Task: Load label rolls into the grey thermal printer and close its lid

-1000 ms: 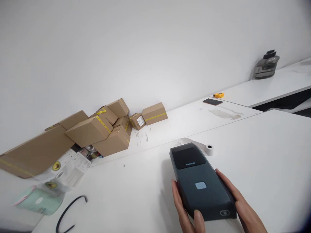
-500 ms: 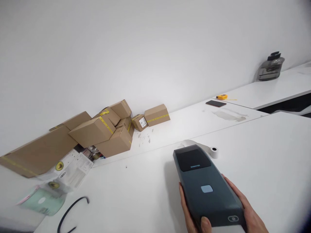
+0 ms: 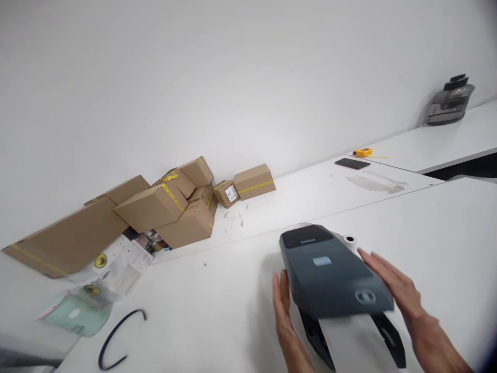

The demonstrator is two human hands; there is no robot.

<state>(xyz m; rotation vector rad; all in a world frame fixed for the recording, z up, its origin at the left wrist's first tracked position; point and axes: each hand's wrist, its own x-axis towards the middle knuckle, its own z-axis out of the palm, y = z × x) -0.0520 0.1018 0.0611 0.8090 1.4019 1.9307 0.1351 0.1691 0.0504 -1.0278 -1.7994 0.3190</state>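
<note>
A dark grey label printer (image 3: 330, 272) lies on the white table (image 3: 446, 228) in front of me. Its lid is tilted up at the near end, and white paper (image 3: 349, 336) shows between the dark base sides underneath. My left hand (image 3: 284, 316) lies flat along the printer's left side with straight fingers. My right hand (image 3: 394, 282) rests by the lid's right edge, fingers stretched and slightly apart. A small white paper roll (image 3: 349, 240) sits just behind the printer.
A heap of taped cardboard boxes (image 3: 174, 207) leans on the wall at the left, with printed packets (image 3: 116, 261), a green pouch (image 3: 73, 313) and a black cable (image 3: 120, 331) below it. A phone (image 3: 352, 163), a yellow tape measure (image 3: 363, 152) and a grey appliance (image 3: 448, 101) lie farther right.
The printer's lid has swung up at its near end, showing white paper and the base. Both hands have gone from gripping the near end to lying stretched along the sides.
</note>
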